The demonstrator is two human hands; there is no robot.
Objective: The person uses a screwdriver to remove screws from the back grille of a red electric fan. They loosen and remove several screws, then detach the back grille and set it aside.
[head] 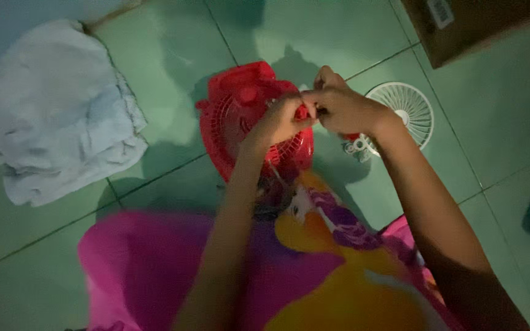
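We have the red fan body (246, 116) resting on the green floor (173, 49) with its white front grille (403, 110) already off and lying just beside, while our left hand (280, 119) and right hand (341, 110) pinch closed on a small part at its top rim, so the work looks midway.

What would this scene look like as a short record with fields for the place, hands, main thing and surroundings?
Place: green tiled floor, dim light, seen from above
Left hand: on the red fan body, fingers closed at its edge
Right hand: meets the left hand, pinching something too small to tell
Beside the hands: white round fan grille lying flat on the floor
Far left: crumpled white cloth
Top right: brown cardboard box
Foreground: bright pink and yellow garment
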